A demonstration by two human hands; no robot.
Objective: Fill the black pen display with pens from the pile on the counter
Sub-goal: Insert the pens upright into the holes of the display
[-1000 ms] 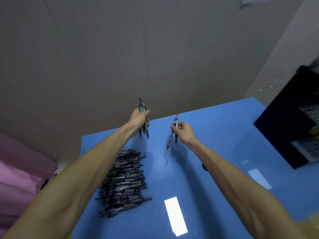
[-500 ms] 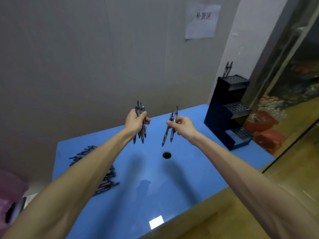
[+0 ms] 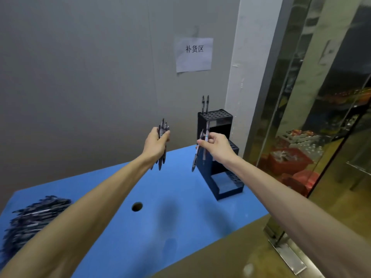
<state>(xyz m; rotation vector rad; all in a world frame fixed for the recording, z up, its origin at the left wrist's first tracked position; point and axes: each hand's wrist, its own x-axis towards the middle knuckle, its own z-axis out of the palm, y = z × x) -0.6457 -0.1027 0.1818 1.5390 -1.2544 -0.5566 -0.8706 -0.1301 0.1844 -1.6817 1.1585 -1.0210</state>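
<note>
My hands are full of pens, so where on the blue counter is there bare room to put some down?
Bare counter lies between the pen pile at the left end and the black display at the far right, apart from the small round hole. The near right edge is bare too. The left end is crowded with pens.

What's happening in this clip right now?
A person is stocking a black display on a blue counter. The left hand grips a bunch of pens; the right hand pinches two pens in front of the display. Two pens stand in its top tier. The pile lies at the counter's left end.
</note>
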